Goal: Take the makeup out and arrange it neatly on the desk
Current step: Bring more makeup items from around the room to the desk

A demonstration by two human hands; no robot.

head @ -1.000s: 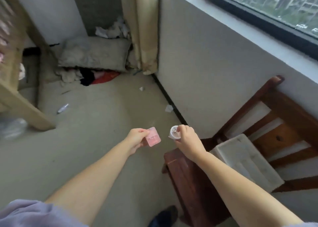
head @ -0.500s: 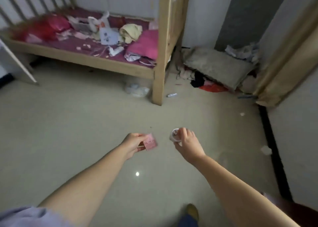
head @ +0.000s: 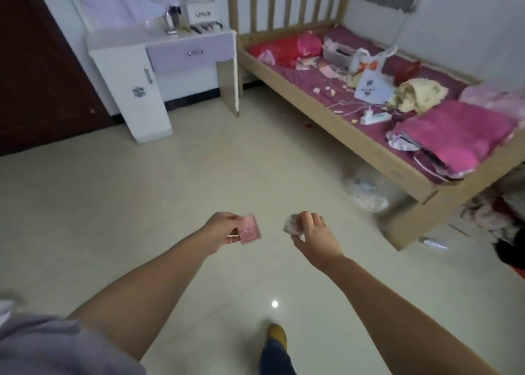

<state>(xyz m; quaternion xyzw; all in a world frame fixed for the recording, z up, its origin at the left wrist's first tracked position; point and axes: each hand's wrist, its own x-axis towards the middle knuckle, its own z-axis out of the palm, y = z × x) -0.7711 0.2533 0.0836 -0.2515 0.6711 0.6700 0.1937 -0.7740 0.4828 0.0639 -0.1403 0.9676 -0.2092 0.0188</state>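
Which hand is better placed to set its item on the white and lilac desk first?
Probably left. The left hand holds the pink compact on the side nearer the desk, which stands far left; the right hand grips the small jar.

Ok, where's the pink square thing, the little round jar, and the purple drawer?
pink square case (head: 250,229), head view, middle of its flat face.
round jar (head: 292,224), head view, its clear side.
purple drawer (head: 189,55), head view, drawer front near the handle.

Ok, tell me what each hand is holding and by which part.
Left hand pinches a pink square compact by its near edge. Right hand grips a small clear round jar around its side.
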